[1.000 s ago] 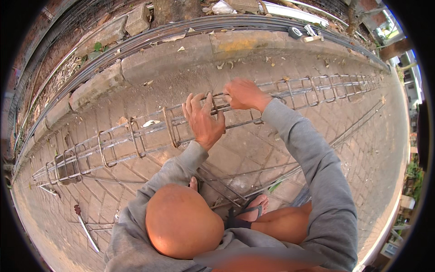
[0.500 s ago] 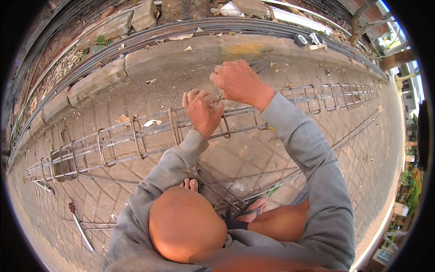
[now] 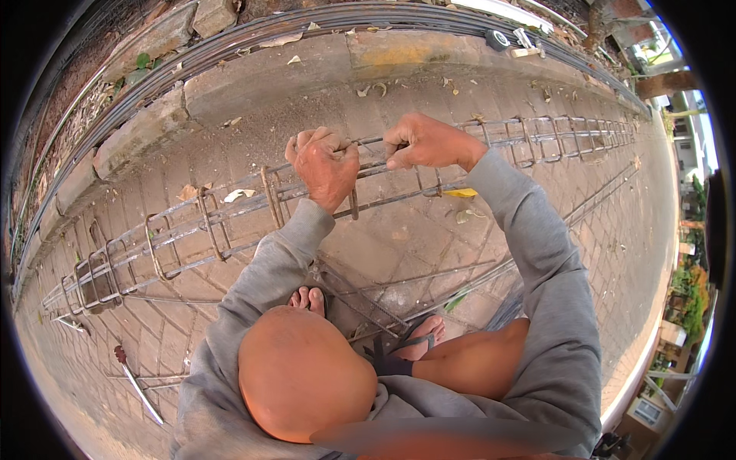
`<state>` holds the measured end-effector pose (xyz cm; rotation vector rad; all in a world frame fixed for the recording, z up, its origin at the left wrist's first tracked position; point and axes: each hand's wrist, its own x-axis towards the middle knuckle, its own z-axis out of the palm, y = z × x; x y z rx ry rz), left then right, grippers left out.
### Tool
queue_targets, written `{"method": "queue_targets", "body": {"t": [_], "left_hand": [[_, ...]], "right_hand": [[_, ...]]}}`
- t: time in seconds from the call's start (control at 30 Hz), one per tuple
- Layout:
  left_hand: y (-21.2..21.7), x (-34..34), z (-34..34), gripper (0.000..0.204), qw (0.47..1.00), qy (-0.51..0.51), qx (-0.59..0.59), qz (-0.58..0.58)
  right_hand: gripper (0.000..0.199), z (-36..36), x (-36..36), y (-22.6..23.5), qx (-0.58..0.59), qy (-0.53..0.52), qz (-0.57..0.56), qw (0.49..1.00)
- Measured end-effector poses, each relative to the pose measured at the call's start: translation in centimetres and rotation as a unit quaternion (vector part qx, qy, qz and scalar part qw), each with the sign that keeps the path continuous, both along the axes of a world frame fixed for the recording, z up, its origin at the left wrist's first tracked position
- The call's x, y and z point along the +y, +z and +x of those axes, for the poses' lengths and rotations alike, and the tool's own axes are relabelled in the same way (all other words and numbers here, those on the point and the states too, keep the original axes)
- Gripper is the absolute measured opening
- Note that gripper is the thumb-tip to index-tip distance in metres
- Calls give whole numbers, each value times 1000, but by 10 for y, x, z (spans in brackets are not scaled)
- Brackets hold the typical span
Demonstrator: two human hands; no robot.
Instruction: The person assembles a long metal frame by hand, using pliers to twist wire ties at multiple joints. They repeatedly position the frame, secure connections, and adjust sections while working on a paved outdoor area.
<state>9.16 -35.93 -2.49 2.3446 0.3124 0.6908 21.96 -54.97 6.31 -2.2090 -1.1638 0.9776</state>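
Observation:
A long rebar cage [image 3: 245, 205] of steel bars with square stirrups lies across the paving in front of me. My left hand [image 3: 325, 165] is closed, knuckles up, over the far bars beside a stirrup [image 3: 354, 203]; whatever is in its fingers is hidden. To its right, my right hand [image 3: 433, 143] is also closed, thumb against curled fingers, at the cage's upper bars. What it pinches is too small or hidden to tell. The two hands are a short gap apart.
Loose bars [image 3: 368, 300] lie by my feet. A long tool with a brown handle [image 3: 138, 387] rests at the lower left. Beyond the cage runs a concrete kerb [image 3: 268, 83] with long bars along it and a small wheel-shaped object [image 3: 497, 40]. Dry leaves [image 3: 239, 195] are scattered about.
My hands have moved apart. The right one has turned and come down to the bars, slightly rightward; the left has shifted up and left. The whole view has shifted slightly.

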Motion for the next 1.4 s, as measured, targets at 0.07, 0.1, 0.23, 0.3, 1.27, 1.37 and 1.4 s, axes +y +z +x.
{"method": "queue_targets", "body": {"t": [0.07, 0.1, 0.23, 0.3, 1.27, 1.37, 1.4], "left_hand": [[1, 0, 1, 8, 998, 3, 61, 5], [2, -1, -1, 9, 1000, -8, 7, 6], [14, -4, -32, 11, 993, -52, -102, -8], [13, -12, -78, 11, 985, -131, -103, -53], [-101, -13, -41, 65, 463, -229, -69, -853], [-110, -10, -34, 78, 409, -245, -49, -878], [-112, -8, -30, 81, 404, -235, -23, -884]], "right_hand": [[17, -14, 6, 8, -11, -5, -4, 1000], [17, -21, 6, 14, -183, 4, 55, 982], [19, -55, -11, 30, -502, -13, 259, 825], [18, -91, -33, 23, -441, -60, 267, 855], [55, -344, -44, -140, 28, -117, -40, 992], [38, -324, -79, -76, 259, -210, -37, 942], [33, -315, -89, -46, 364, -269, -11, 892]]}}
